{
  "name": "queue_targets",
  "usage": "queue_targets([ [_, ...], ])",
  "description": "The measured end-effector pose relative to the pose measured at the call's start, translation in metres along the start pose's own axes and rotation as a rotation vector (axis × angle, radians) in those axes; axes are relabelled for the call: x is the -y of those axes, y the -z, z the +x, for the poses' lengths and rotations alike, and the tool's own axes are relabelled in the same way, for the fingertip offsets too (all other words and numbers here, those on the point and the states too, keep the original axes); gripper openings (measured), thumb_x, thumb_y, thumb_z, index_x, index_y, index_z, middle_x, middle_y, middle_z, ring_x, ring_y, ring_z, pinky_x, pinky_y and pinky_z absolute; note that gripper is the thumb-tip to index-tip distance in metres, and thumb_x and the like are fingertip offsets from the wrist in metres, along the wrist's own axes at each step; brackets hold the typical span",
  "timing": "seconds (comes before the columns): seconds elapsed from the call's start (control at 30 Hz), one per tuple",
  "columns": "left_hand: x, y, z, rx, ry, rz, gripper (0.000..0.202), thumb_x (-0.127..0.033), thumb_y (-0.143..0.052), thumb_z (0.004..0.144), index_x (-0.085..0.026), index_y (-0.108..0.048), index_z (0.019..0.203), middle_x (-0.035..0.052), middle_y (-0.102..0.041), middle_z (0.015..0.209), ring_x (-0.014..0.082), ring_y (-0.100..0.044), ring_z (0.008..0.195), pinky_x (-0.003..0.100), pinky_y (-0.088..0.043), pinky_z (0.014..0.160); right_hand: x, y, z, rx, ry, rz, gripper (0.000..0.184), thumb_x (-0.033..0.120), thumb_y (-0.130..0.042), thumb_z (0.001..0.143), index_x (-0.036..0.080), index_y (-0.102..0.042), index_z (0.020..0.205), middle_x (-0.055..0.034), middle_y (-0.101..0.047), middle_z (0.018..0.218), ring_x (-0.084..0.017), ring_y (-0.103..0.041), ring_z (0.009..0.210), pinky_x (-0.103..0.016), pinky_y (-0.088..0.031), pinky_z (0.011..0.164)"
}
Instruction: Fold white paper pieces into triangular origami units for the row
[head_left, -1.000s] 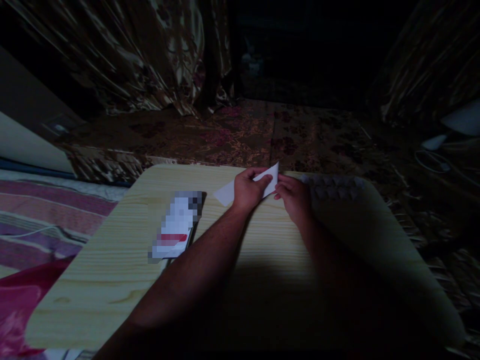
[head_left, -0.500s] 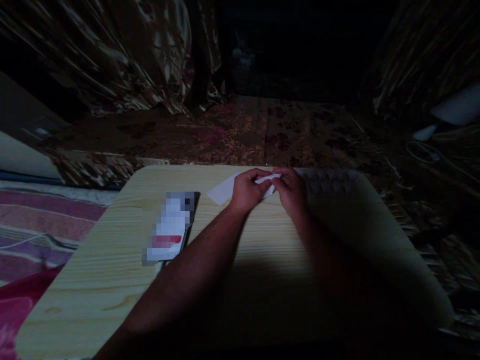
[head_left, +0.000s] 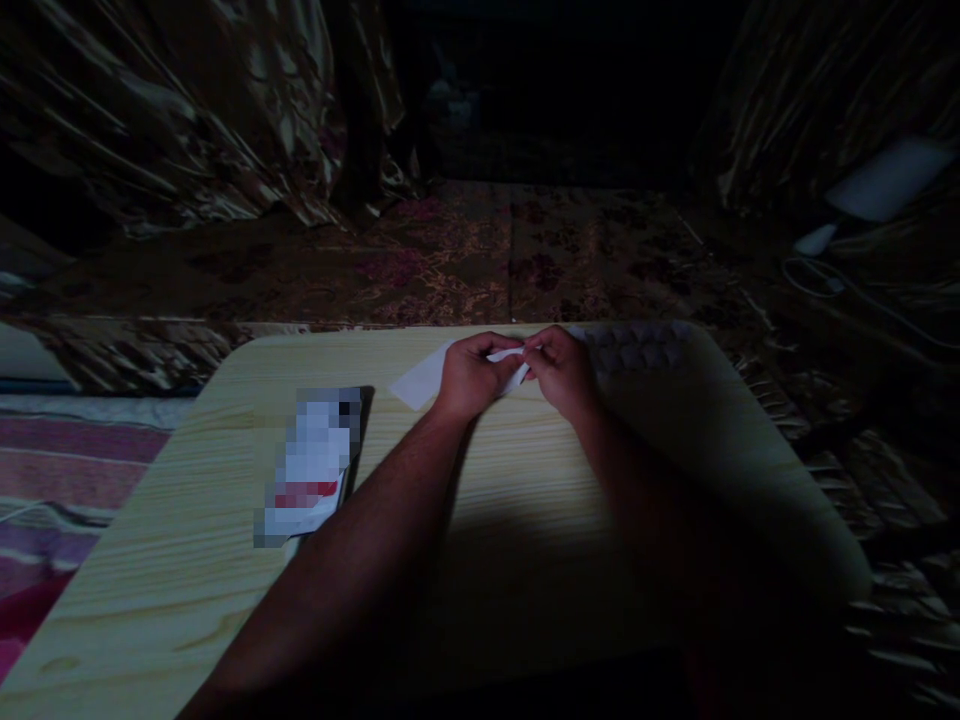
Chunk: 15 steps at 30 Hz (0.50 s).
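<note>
Near the far edge of the wooden table (head_left: 525,480), a strip of white paper (head_left: 421,380) passes under and between my hands. My left hand (head_left: 474,378) lies over its middle, thumb and fingers closed on it, and the left end sticks out flat beyond the hand. At the paper's right end my right hand (head_left: 559,368) pinches with thumb and forefinger. The fingertips of both hands nearly meet. The paper's underside and part of its right end are hidden by my fingers.
A blurred-out flat object (head_left: 315,460), white with a red band, lies left of my left forearm. Behind my right hand sits a dark, bumpy tray-like thing (head_left: 637,345). A white lamp-like object (head_left: 889,180) with a cable stands at the far right, and striped bedding (head_left: 75,460) at left.
The whole view has shifted, so the table and hands appear further left. My right fingers have curled tighter at the paper's right end; my left hand keeps its hold.
</note>
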<state>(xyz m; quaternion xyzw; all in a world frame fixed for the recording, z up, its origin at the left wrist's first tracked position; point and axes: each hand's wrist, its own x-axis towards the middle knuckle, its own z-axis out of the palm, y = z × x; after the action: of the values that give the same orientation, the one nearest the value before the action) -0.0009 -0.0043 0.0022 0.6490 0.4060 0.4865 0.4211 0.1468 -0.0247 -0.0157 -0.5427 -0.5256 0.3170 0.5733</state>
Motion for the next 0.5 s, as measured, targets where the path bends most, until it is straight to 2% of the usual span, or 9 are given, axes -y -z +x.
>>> queue_targets([
  [0.3,0.0021,-0.001,-0.0001,0.005,0.009,-0.02,0.024,-0.033,-0.081,0.07,-0.016,-0.078,0.087,0.0066,-0.079,0.088,0.0179,-0.07,0.075,0.029,-0.055,0.073,0.0018,0.0006,-0.0003,-0.037,-0.005,0.05,0.012,0.032,-0.064,0.077,0.022,-0.06,0.081,-0.0011,-0.07,0.083,-0.015,-0.063,0.062,-0.027,-0.051,0.054],
  [0.5,0.0002,-0.0016,-0.0002,0.008,0.007,0.001,0.023,-0.032,-0.079,0.071,-0.015,-0.078,0.087,0.0065,-0.079,0.089,0.0173,-0.07,0.075,0.028,-0.056,0.073,-0.0007,0.0,0.0011,-0.059,0.027,0.04,0.009,0.03,-0.065,0.077,0.021,-0.062,0.08,-0.002,-0.072,0.087,-0.016,-0.066,0.072,-0.029,-0.053,0.063],
])
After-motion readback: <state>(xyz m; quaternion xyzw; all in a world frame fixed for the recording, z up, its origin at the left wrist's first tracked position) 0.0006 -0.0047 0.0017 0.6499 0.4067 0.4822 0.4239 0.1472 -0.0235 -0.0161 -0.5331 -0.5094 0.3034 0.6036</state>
